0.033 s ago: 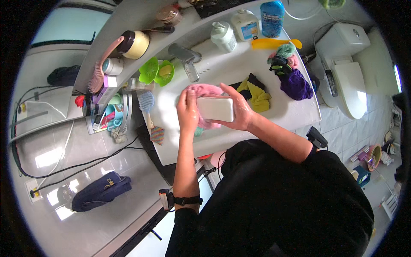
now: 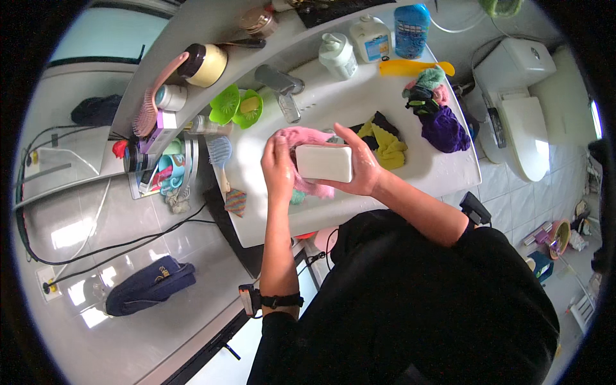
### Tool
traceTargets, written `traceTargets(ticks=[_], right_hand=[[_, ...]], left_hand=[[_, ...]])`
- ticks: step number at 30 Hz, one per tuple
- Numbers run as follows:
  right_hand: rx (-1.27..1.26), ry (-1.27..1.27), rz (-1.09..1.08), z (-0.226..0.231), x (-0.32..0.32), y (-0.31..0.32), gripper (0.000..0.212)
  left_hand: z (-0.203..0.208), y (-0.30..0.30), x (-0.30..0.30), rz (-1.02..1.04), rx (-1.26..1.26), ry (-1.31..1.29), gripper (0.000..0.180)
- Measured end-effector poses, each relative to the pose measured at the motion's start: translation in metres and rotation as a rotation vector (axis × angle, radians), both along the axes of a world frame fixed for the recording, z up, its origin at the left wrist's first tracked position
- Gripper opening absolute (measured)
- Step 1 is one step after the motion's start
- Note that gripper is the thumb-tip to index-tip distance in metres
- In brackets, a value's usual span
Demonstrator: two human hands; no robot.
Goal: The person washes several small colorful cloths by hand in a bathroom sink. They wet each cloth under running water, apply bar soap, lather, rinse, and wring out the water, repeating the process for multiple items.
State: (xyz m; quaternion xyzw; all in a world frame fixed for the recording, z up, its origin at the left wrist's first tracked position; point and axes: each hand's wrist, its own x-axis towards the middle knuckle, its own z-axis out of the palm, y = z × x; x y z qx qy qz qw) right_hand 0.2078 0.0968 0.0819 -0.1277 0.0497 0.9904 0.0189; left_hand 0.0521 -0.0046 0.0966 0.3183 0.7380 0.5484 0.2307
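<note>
Over the white sink point(image 2: 423, 176), my left hand point(image 2: 278, 168) is closed on a fuzzy pink cloth point(image 2: 301, 135), its fingers pressed against the cloth's left side. My right hand point(image 2: 362, 168) is curled round the right end of a white rounded block point(image 2: 324, 162) resembling a bar of soap. Its thumb points up and away, while the block hides most of its fingers. The block lies over the pink cloth and covers its middle. Both hands look wet. Below the cloth a bit of green fabric point(image 2: 298, 196) shows. Yellow-and-black cloth point(image 2: 388, 149) lies in the basin to the right.
Behind my hands stands the faucet point(image 2: 279, 78), with green soap dishes point(image 2: 224, 104) to its left. Several bottles point(image 2: 338, 56) line the back rim. A yellow handled tool point(image 2: 414, 67) and bunched purple cloth point(image 2: 444, 128) lie at right. A blue brush point(image 2: 219, 154) sits at left.
Almost nothing differs. The left hand has shifted very slightly left and the block a touch right, while both hands keep their hold.
</note>
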Motion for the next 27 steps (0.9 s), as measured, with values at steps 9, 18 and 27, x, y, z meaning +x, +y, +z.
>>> traceTargets(ticks=[9,18,27], right_hand=[[0.326,0.035,-0.053,0.031,-0.057,-0.005,0.050],[0.458,-0.283,-0.062,0.047,-0.200,0.015,0.057],[1.093,-0.481,0.253,-0.036,-0.080,-0.012,0.062]], left_hand=[[-0.047,-0.053,-0.015,0.420,0.206,-0.618,0.037],[-0.054,-0.074,-0.014,0.426,0.273,-0.666,0.034],[-0.017,-0.052,-0.011,0.372,0.533,-0.983,0.044]])
